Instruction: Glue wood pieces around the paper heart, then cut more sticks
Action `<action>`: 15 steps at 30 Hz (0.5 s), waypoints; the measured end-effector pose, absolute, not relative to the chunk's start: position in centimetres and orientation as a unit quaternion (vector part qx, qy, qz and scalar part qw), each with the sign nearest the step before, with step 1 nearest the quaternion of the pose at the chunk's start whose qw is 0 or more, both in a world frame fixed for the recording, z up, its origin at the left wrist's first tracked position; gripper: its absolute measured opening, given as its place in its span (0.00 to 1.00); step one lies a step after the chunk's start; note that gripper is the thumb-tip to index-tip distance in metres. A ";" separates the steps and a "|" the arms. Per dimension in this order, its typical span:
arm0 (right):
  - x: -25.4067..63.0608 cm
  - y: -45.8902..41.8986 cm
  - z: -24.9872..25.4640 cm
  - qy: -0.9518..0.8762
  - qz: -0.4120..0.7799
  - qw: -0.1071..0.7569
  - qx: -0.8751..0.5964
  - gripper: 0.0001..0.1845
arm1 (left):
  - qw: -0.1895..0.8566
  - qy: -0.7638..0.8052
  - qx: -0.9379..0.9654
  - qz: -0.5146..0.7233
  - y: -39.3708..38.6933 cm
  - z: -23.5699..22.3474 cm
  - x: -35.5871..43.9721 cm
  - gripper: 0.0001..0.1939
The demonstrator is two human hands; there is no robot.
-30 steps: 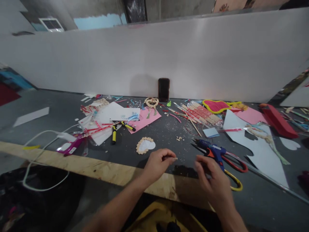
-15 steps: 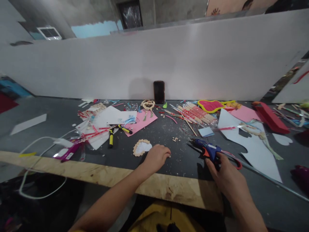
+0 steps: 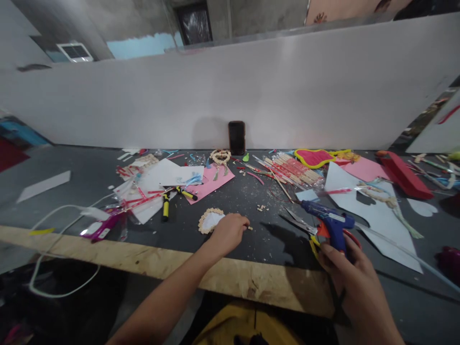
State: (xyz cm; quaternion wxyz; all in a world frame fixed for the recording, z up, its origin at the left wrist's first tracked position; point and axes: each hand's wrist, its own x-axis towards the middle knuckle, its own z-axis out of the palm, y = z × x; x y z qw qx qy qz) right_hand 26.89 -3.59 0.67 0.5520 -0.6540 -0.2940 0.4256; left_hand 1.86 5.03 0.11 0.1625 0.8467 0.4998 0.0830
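Note:
My right hand [image 3: 350,268] is wrapped round the grip of a blue hot glue gun [image 3: 328,215], raised above the table with its nozzle pointing left. Scissors [image 3: 300,221] lie beneath it, their handles partly hidden by the gun and hand. My left hand [image 3: 230,233] is low over the dark table, fingers bent together; what they pinch, if anything, is hidden. By its fingertips is a tiny beige piece [image 3: 250,228]. Under and left of this hand lies a white paper heart [image 3: 211,221] edged with small beige pieces, its right part covered.
More beige bits [image 3: 262,208] lie mid-table. Pliers with yellow-black handles [image 3: 166,206], a purple glue gun [image 3: 102,227] and pink paper [image 3: 215,184] lie left. A phone [image 3: 236,137] leans on the partition. Sticks [image 3: 291,167] and cut white sheets [image 3: 391,230] lie right.
My right hand has lifted the blue glue gun off the table, uncovering more of the scissors. My left hand has shifted slightly left, covering more of the paper heart.

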 end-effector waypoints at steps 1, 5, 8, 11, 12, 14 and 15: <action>26.6 -3.7 0.8 -0.280 0.457 0.560 -0.631 0.28 | 0.161 0.500 0.847 0.081 5.1 0.1 1.9 0.12; 25.7 -3.8 0.7 -0.281 0.512 0.550 -0.597 0.19 | 0.147 0.507 0.846 0.075 5.6 0.3 2.0 0.13; 25.0 -3.8 0.5 -0.325 0.507 0.527 -0.599 0.17 | 0.136 0.509 0.847 0.072 6.0 0.7 2.2 0.13; 24.5 -3.9 0.3 -0.363 0.490 0.514 -0.604 0.15 | 0.129 0.509 0.849 0.062 6.7 1.0 2.6 0.13; 24.4 -3.9 0.3 -0.368 0.486 0.510 -0.607 0.15 | 0.127 0.511 0.848 0.058 7.0 1.0 2.8 0.13; 24.3 -4.0 0.2 -0.378 0.479 0.501 -0.613 0.16 | 0.125 0.516 0.846 0.050 7.8 0.9 3.1 0.13; 24.3 -4.0 0.2 -0.384 0.472 0.497 -0.619 0.17 | 0.124 0.520 0.844 0.047 8.2 0.8 3.2 0.13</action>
